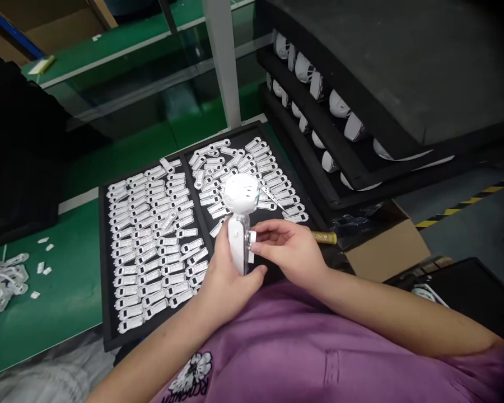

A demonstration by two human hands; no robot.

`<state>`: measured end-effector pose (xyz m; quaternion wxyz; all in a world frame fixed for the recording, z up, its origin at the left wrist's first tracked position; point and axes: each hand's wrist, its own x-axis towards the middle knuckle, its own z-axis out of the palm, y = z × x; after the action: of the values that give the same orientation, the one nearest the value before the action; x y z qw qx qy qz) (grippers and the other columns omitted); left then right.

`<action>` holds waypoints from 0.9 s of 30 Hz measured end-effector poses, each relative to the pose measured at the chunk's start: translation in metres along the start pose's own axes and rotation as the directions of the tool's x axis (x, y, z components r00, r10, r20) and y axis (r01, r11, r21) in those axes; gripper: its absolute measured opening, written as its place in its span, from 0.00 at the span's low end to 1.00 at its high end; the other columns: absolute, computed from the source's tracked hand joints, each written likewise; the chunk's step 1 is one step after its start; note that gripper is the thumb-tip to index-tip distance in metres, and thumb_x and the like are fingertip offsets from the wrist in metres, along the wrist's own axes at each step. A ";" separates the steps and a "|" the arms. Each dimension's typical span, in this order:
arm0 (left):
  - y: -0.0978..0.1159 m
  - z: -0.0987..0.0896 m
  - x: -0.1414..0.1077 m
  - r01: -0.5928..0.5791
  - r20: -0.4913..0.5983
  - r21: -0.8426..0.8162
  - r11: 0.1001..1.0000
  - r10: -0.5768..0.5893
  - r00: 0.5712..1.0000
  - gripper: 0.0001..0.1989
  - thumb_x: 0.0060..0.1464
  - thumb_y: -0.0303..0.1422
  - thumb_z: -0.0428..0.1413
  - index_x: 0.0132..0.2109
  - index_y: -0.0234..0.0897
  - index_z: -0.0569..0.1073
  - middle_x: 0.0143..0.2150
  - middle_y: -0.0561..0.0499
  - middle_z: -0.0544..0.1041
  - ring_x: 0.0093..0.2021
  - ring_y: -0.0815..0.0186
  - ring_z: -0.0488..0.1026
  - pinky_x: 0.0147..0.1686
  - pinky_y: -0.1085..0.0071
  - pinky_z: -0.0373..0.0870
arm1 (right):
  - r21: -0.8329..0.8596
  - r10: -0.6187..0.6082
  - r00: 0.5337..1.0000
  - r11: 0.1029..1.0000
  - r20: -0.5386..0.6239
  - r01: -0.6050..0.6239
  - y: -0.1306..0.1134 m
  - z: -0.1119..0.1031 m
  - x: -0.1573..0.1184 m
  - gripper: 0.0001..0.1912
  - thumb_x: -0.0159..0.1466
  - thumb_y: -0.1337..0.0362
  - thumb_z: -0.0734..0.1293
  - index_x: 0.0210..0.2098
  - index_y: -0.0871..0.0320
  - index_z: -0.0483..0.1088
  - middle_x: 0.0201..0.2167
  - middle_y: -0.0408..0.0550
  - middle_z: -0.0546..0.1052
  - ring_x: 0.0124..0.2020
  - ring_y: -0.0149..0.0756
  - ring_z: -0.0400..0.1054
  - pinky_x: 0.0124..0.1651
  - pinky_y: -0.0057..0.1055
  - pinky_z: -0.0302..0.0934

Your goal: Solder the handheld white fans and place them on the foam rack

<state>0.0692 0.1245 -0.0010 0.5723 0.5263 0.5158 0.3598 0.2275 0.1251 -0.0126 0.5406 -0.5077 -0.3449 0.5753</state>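
Note:
My left hand [227, 280] is closed around the handle of a white handheld device [236, 240], which stands upright. Its rounded head [241, 193] has small slots and a teal edge on the right. With thumb and fingers together, my right hand [292, 252] pinches a small white piece [252, 237] against the handle's right side. Part of the handle is covered by my left palm. Behind the device lies a black divided tray [104, 268] filled with many flat white parts [151, 257], each with a dark window. A thin strip with holes [273, 197] shows beside the head.
Stacked black foam trays [361, 162] at the right hold similar white devices [340, 103]. A yellow cylinder [324, 238] and a cardboard box [382, 240] sit beside my right hand. Loose white parts [2, 285] lie on the green bench [71, 296]. A grey post [222, 61] rises behind.

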 end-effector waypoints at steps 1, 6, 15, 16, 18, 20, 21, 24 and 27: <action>0.001 0.000 0.000 -0.004 0.002 0.062 0.998 0.004 1.000 0.50 0.44 0.27 0.69 0.71 0.43 0.55 0.65 0.41 0.67 0.66 0.48 0.63 0.67 0.51 0.54 | -0.009 -0.013 1.000 1.000 -0.003 0.013 0.002 0.000 0.000 0.19 0.45 0.62 0.81 0.36 0.58 0.78 0.32 0.48 0.81 0.34 0.37 0.77 0.39 0.34 0.76; 0.003 0.002 0.002 -0.056 0.053 0.240 0.969 0.045 0.998 0.47 0.51 0.27 0.63 0.72 0.45 0.50 0.68 0.43 0.63 0.66 0.51 0.62 0.67 0.55 0.55 | -0.101 -0.157 0.988 0.983 0.005 0.156 0.010 0.003 0.000 0.16 0.50 0.60 0.80 0.37 0.57 0.79 0.39 0.49 0.80 0.34 0.36 0.77 0.41 0.34 0.77; 0.009 -0.020 0.019 0.010 0.046 -0.290 0.957 0.003 0.999 0.26 0.48 0.25 0.62 0.54 0.40 0.65 0.42 0.52 0.75 0.35 0.66 0.73 0.35 0.68 0.74 | -0.865 -0.331 0.842 0.124 0.425 0.486 0.006 -0.046 0.019 0.26 0.62 0.60 0.72 0.55 0.66 0.68 0.44 0.60 0.75 0.47 0.54 0.69 0.50 0.53 0.68; 0.012 -0.025 0.021 0.010 0.046 -0.343 0.939 0.006 0.999 0.25 0.47 0.25 0.61 0.52 0.40 0.65 0.41 0.52 0.74 0.33 0.66 0.73 0.32 0.69 0.73 | -0.885 -0.265 0.857 0.024 0.442 0.464 0.007 -0.051 0.022 0.23 0.62 0.60 0.72 0.53 0.66 0.69 0.42 0.59 0.75 0.45 0.54 0.69 0.48 0.51 0.68; 0.020 -0.035 0.023 -0.003 0.032 -0.425 0.905 0.018 0.999 0.22 0.44 0.24 0.60 0.48 0.39 0.65 0.40 0.52 0.74 0.31 0.66 0.73 0.29 0.69 0.72 | -0.871 -0.181 0.852 -0.104 0.492 0.480 0.010 -0.055 0.027 0.14 0.64 0.61 0.70 0.46 0.63 0.72 0.38 0.56 0.75 0.41 0.51 0.69 0.44 0.45 0.67; 0.028 -0.043 0.024 -0.041 -0.016 -0.476 0.878 0.038 0.999 0.21 0.42 0.24 0.59 0.45 0.38 0.64 0.39 0.51 0.74 0.30 0.66 0.73 0.28 0.69 0.72 | -0.830 -0.183 0.811 -0.174 0.556 0.530 0.009 -0.055 0.031 0.07 0.67 0.63 0.66 0.41 0.61 0.72 0.35 0.54 0.74 0.40 0.49 0.69 0.43 0.43 0.65; 0.031 -0.047 0.024 -0.066 -0.045 -0.490 0.869 0.051 0.998 0.20 0.42 0.24 0.58 0.45 0.38 0.64 0.39 0.51 0.74 0.30 0.67 0.73 0.27 0.69 0.72 | -0.815 -0.209 0.788 -0.192 0.579 0.547 0.006 -0.054 0.032 0.07 0.68 0.63 0.65 0.40 0.60 0.72 0.34 0.53 0.74 0.39 0.48 0.69 0.42 0.42 0.64; 0.041 -0.058 0.024 -0.137 -0.127 -0.496 0.858 0.084 0.988 0.20 0.42 0.24 0.57 0.44 0.37 0.64 0.38 0.52 0.75 0.29 0.67 0.73 0.27 0.69 0.72 | -0.807 -0.364 0.724 -0.183 0.586 0.561 -0.011 -0.053 0.030 0.10 0.70 0.61 0.61 0.42 0.60 0.70 0.35 0.52 0.75 0.37 0.44 0.71 0.38 0.38 0.64; 0.048 -0.064 0.025 -0.163 -0.165 -0.479 0.862 0.094 0.982 0.20 0.41 0.23 0.56 0.44 0.37 0.64 0.39 0.52 0.75 0.29 0.67 0.73 0.26 0.69 0.72 | -0.831 -0.556 0.667 -0.083 0.496 0.549 -0.036 -0.053 0.018 0.12 0.71 0.60 0.58 0.45 0.60 0.68 0.33 0.52 0.75 0.31 0.42 0.72 0.32 0.35 0.63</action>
<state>0.0187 0.1720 0.0455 0.6252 0.3713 0.4090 0.5514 0.2901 0.1404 0.0042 0.2908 -0.5355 -0.7917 -0.0437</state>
